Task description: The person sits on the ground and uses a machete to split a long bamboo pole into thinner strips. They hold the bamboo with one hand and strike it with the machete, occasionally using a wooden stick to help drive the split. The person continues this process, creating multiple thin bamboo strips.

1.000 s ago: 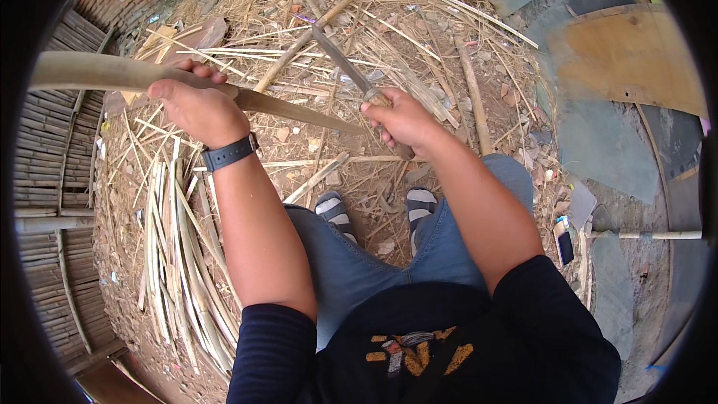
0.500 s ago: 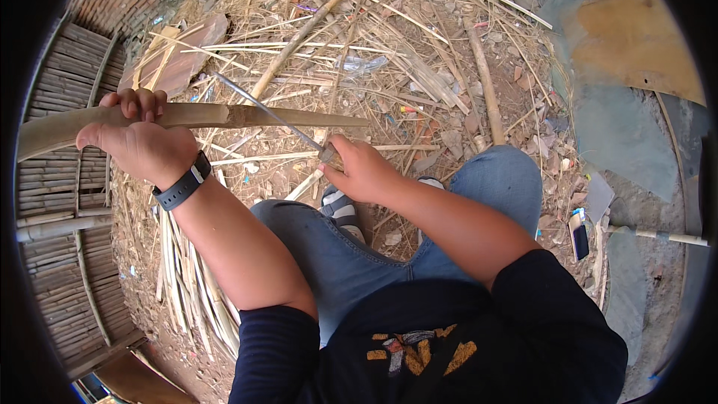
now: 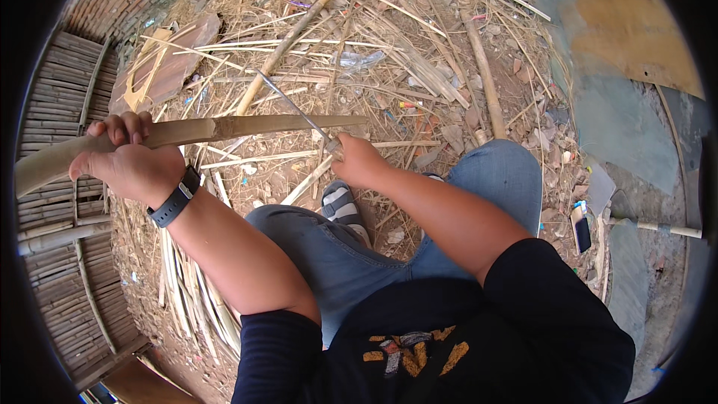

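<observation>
My left hand (image 3: 131, 157) is closed around a thick bamboo pole (image 3: 187, 132), its fingers over the top and the thumb toward the left. The pole runs from the left rim to a thin pointed end over my knees' far side. In my right hand (image 3: 357, 161) I grip the handle of a long-bladed knife (image 3: 295, 106). Its narrow blade slants up and left and crosses the split, tapering part of the pole; whether the edge touches it, I cannot tell.
Bamboo strips (image 3: 196, 292) lie in a heap beside my left leg. Round poles (image 3: 485, 78) and litter cover the dirt ahead. A bamboo slat wall (image 3: 63, 217) stands left. A phone (image 3: 581, 230) lies to the right, near grey sheets (image 3: 624, 131).
The knife has moved right along the pole, with its tip now nearer the middle. My left hand and the pole's left part have dropped slightly, tilting the pole.
</observation>
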`<state>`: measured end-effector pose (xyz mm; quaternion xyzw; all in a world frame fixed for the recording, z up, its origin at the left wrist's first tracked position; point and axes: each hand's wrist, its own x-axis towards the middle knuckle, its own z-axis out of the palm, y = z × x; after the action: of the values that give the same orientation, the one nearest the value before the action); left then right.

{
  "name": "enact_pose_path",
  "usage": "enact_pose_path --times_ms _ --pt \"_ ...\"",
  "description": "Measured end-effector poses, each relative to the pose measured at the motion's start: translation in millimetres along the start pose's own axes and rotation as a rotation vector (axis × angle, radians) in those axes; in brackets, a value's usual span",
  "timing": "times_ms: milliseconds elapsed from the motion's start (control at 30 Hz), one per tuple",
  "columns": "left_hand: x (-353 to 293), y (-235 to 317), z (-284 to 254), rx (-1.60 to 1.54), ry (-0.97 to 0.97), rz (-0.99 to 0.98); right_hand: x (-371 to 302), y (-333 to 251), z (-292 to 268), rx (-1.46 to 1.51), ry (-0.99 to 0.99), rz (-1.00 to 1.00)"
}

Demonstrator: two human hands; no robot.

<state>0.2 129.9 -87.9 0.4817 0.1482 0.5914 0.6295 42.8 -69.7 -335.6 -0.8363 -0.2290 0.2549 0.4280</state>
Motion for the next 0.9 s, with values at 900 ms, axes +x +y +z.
enact_pose_path --times_ms 900 --pt "8 -1 -19 -0.053 -0.1 -0.027 11 44 19 -0.057 0.066 0.095"
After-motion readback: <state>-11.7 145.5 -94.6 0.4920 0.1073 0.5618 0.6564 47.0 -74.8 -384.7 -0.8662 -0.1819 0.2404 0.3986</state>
